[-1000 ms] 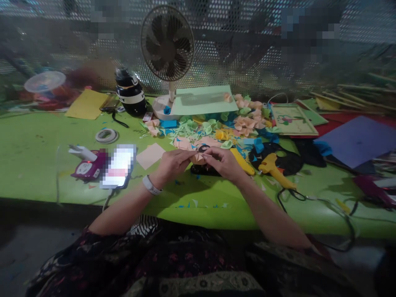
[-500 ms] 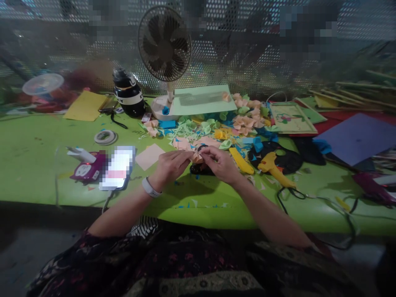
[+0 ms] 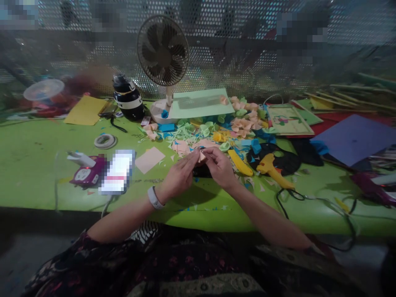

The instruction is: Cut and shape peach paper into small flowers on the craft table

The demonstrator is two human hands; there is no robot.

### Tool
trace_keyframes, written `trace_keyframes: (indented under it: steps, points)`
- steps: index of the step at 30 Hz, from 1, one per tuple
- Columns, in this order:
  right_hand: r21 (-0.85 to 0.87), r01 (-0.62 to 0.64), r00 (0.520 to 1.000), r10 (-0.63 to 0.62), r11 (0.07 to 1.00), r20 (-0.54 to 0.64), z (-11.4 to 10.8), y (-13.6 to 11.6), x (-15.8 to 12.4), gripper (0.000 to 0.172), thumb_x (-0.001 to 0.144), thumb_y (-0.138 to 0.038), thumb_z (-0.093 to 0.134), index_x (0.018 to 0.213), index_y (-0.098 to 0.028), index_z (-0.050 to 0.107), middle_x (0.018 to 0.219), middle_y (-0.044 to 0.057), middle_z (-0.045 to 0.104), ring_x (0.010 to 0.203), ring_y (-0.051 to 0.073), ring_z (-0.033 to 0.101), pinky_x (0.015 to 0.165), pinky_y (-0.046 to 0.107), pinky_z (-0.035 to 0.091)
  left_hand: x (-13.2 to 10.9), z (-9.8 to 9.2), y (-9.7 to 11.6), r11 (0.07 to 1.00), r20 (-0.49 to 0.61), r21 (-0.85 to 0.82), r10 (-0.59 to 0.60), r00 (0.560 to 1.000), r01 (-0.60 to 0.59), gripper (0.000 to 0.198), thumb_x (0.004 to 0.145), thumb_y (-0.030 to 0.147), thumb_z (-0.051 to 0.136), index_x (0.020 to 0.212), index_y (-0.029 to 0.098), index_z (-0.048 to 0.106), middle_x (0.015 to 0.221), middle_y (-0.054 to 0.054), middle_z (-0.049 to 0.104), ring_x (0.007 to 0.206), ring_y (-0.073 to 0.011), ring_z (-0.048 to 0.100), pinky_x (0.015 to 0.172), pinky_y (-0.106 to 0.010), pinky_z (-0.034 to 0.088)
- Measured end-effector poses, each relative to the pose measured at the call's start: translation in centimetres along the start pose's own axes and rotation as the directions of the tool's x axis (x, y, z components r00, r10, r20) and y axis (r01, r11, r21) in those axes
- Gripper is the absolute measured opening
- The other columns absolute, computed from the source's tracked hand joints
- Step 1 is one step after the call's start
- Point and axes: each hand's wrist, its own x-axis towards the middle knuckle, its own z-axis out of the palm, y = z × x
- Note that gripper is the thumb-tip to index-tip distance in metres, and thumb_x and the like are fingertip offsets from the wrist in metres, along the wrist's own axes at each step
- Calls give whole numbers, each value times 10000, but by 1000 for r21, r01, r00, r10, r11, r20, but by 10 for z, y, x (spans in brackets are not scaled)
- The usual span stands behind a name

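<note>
Between the fingertips of both hands is a small peach paper flower (image 3: 201, 156), mostly covered by the fingers. My left hand (image 3: 182, 172), with a pale band on its wrist, is closed on it from the left. My right hand (image 3: 220, 166) pinches it from the right. Under the hands lies a dark object, partly hidden, whose kind I cannot make out. Peach paper pieces (image 3: 181, 147) and green and blue scraps spread just behind the fingers. A yellow banana-shaped item (image 3: 240, 163) rests right of my right hand.
A yellow glue gun (image 3: 272, 167) with a cord lies at right. A lit phone (image 3: 118, 172), purple power socket (image 3: 89, 172), tape roll (image 3: 105, 141) and peach sheet (image 3: 150, 160) are at left. A fan (image 3: 163, 53) and black bottle (image 3: 128, 99) stand behind.
My left hand has turned and come closer round the paper flower, which shows less now. Both hands stay together at the same spot. The view has tilted slightly.
</note>
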Motion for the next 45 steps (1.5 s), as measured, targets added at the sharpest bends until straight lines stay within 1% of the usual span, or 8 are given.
trace_keyframes:
  steps: [5, 12, 27, 30, 33, 38, 41, 45]
  points:
    - [-59, 17, 999, -19, 998, -37, 2, 3, -4, 333, 890, -536, 593, 975, -214, 597, 856, 40, 709, 763, 183, 686, 741, 333, 539, -7, 9, 2, 980, 93, 188, 44, 995, -61, 774, 904, 15, 354, 1574, 37, -34, 1554, -282, 341, 1483, -325, 290, 1160, -507, 409]
    - [103, -59, 996, 66, 993, -67, 3, 2, 0, 355, 804, -557, 687, 895, -222, 613, 886, 38, 720, 867, 187, 682, 853, 341, 544, -3, 11, 17, 917, 103, 395, 7, 995, -48, 751, 923, 19, 304, 1557, 5, -97, 1583, -311, 228, 1503, -361, 155, 1167, -535, 375]
    - [437, -184, 957, 263, 880, -125, 2, -3, 6, 322, 643, -437, 812, 812, -237, 626, 811, -16, 711, 795, 158, 684, 858, 342, 574, 4, -2, 15, 885, 84, 463, 11, 996, -49, 785, 883, 29, 434, 1594, 137, 121, 1617, -210, 247, 1515, -328, 199, 1214, -562, 260]
    - [436, -171, 955, 257, 883, -145, -1, -4, 8, 304, 653, -424, 788, 825, -238, 619, 841, -2, 726, 802, 180, 695, 817, 362, 589, 5, -6, 12, 904, 66, 418, 67, 996, -89, 776, 862, 41, 506, 1569, 231, 251, 1642, -153, 216, 1520, -321, 193, 1219, -565, 242]
    - [425, -169, 958, 250, 889, -142, -3, -4, 9, 260, 685, -393, 743, 844, -234, 612, 832, 5, 728, 803, 192, 704, 798, 377, 596, 9, -13, 9, 948, -91, 305, 122, 988, -89, 661, 862, 72, 563, 1473, 274, 412, 1631, -120, 267, 1510, -307, 246, 1206, -559, 277]
    - [419, -218, 956, 280, 882, -92, -2, -4, 8, 220, 677, -367, 707, 813, -225, 609, 783, -9, 720, 669, 157, 673, 680, 339, 603, 17, -25, 5, 986, -320, -89, -166, 933, 145, 374, 925, 198, 600, 1291, 188, 530, 1385, -156, 563, 1338, -264, 510, 1082, -513, 466]
    - [348, -267, 954, 297, 898, -33, 0, -8, 5, 196, 690, -360, 697, 802, -212, 635, 695, -19, 693, 551, 119, 610, 541, 266, 545, 18, -23, 0, 939, -280, -261, -295, 913, 224, 354, 935, 244, 606, 1276, 160, 562, 1230, -152, 667, 1154, -222, 641, 989, -428, 546]
    - [269, -291, 956, 291, 918, 39, 1, -14, 1, 229, 691, -384, 733, 797, -193, 665, 634, -13, 672, 509, 115, 582, 450, 227, 475, 14, -16, -4, 887, -164, -401, -316, 935, 230, 278, 933, 259, 593, 1173, 141, 670, 1115, -135, 737, 986, -199, 717, 863, -346, 605]
